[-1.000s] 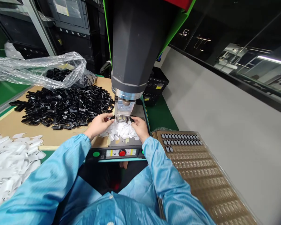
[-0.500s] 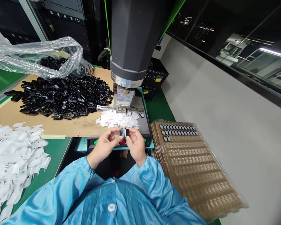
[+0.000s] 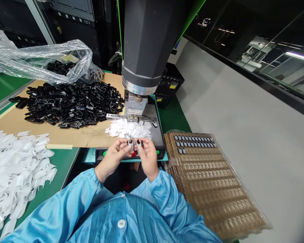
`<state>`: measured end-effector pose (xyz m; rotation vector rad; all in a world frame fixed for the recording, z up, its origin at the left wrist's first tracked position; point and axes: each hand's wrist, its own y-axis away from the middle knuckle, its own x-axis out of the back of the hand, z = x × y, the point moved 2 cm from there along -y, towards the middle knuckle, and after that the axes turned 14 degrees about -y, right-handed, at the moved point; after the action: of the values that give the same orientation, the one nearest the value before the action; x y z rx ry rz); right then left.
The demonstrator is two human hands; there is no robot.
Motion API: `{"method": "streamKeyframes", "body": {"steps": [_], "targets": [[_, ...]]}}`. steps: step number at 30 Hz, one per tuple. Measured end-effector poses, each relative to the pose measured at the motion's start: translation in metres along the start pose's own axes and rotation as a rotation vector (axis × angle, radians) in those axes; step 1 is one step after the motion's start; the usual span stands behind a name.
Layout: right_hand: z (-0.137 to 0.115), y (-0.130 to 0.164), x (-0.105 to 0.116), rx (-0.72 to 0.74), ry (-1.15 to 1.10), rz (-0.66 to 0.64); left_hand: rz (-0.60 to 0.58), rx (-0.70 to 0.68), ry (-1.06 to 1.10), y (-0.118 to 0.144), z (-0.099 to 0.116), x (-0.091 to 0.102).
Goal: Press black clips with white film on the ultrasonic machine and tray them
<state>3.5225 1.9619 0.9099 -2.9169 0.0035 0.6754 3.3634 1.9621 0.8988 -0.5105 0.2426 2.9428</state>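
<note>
Two small parts, one per hand, held close together over the front edge of the press base. Left hand (image 3: 115,156): fingers pinched on a small grey-and-white part (image 3: 130,144). Right hand (image 3: 146,156): fingers pinched on a second small dark part (image 3: 139,143), just beside the first; whether the two pieces touch cannot be told. Both wrists bend inward, thumbs uppermost, forearms in blue smock sleeves (image 3: 73,199) converging from below.

Handling note, as a judgement: the pieces are tiny, so a fingertip grip near their ends, with the faces turned up toward the eye, would keep them steady and readable; squeezing hard risks flicking one loose.

Just beyond the fingertips: loose pile of white plastic pieces (image 3: 129,129) on the machine base. Directly under the hands: red button (image 3: 134,154) flanked by green buttons on the control strip. Further ahead: small fixture (image 3: 132,117) beneath the large grey press head (image 3: 148,44).

To the right of the right hand: stack of brown blister trays (image 3: 212,182), top tray with two filled rows of dark parts (image 3: 194,140) and the start of a third.

Ahead-left of the left hand: heap of black plastic clips (image 3: 68,104) on cardboard, clear bag (image 3: 40,60) behind. Far left: spread of white plastic pieces (image 3: 15,168).
</note>
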Motion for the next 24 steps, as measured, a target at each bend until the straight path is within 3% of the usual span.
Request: {"method": "streamKeyframes", "body": {"steps": [3, 6, 17, 21, 24], "targets": [[-0.002, -0.001, 0.002, -0.117, -0.136, 0.058, -0.086, 0.094, 0.158, 0.0, -0.001, 0.004], [-0.004, -0.002, 0.002, -0.223, -0.259, 0.043, -0.092, 0.134, 0.237, -0.001, -0.003, 0.008], [-0.002, 0.0, -0.004, -0.293, -0.391, 0.004, -0.114, 0.156, 0.272, 0.0, -0.008, 0.007], [0.006, 0.0, 0.0, -0.275, -0.312, -0.005, -0.101, 0.188, 0.231, 0.002, -0.009, 0.008], [0.011, 0.007, 0.008, -0.201, -0.016, -0.057, -0.051, 0.176, 0.109, 0.006, -0.017, 0.009]]}}
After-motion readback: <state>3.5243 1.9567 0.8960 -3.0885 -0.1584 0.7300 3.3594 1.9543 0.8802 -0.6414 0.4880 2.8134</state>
